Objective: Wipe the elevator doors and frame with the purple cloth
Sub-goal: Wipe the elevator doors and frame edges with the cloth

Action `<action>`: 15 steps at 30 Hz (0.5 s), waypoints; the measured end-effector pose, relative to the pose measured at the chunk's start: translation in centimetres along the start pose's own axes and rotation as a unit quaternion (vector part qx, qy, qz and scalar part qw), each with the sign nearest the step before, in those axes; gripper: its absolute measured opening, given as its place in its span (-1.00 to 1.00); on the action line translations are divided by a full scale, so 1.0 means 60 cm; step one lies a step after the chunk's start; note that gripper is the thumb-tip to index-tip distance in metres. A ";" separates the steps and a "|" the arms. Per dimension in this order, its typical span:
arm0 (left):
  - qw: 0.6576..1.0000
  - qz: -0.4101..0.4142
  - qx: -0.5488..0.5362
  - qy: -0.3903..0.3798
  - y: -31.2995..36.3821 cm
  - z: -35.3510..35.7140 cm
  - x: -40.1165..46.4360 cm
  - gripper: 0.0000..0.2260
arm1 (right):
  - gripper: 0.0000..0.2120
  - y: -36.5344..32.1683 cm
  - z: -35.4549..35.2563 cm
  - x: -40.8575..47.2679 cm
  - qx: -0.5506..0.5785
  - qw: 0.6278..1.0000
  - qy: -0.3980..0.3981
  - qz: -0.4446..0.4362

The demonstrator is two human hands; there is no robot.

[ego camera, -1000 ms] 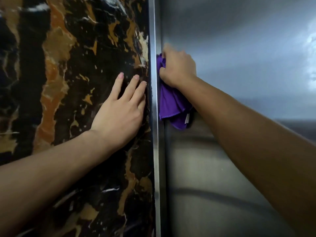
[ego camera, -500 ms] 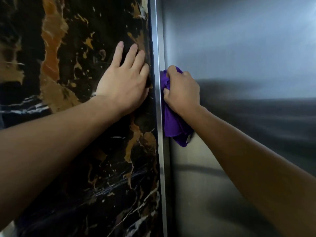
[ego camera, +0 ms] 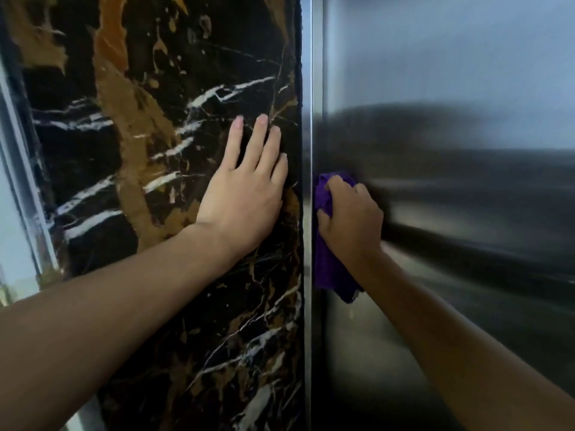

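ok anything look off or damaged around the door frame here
Nothing stands out. The right hand grips the purple cloth against the steel frame, the left hand rests flat on the marble wall, and no dents or spills show.

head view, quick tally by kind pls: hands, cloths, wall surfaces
Hands: 2, the left hand flat on the marble, the right hand gripping the cloth
Cloths: 1, the purple cloth
Wall surfaces: 3, the marble panel, the steel frame strip, the steel door
Total: 6
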State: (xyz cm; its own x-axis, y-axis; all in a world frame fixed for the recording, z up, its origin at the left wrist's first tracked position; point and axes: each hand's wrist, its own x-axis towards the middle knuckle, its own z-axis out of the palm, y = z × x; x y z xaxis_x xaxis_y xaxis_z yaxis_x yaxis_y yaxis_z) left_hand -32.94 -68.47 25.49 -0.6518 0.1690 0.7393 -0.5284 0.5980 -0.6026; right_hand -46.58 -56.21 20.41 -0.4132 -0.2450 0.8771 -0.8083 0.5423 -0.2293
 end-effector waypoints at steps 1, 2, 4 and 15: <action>1.000 -0.005 -0.014 0.008 0.007 0.002 -0.001 -0.47 | -0.75 0.005 0.011 -0.020 0.001 1.000 -0.009 0.011; 0.999 -0.008 -0.036 0.018 0.018 0.003 -0.007 -0.49 | -0.72 0.009 0.022 -0.041 0.004 1.000 -0.018 0.022; 0.996 0.003 -0.084 0.018 0.056 0.009 -0.035 -0.51 | -0.68 0.019 0.040 -0.080 0.010 0.999 -0.032 0.042; 0.986 0.057 -0.135 -0.085 0.196 0.073 -0.205 -0.47 | -0.65 0.073 0.139 -0.307 0.005 0.997 -0.052 0.063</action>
State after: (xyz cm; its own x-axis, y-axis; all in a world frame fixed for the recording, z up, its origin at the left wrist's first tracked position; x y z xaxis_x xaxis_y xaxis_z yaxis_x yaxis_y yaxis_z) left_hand -33.52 -66.97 7.99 -0.7924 0.1271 0.5966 -0.2980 0.7728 -0.5603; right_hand -46.01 -56.01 -0.29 -0.5529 -0.2577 0.7924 -0.7508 0.5664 -0.3398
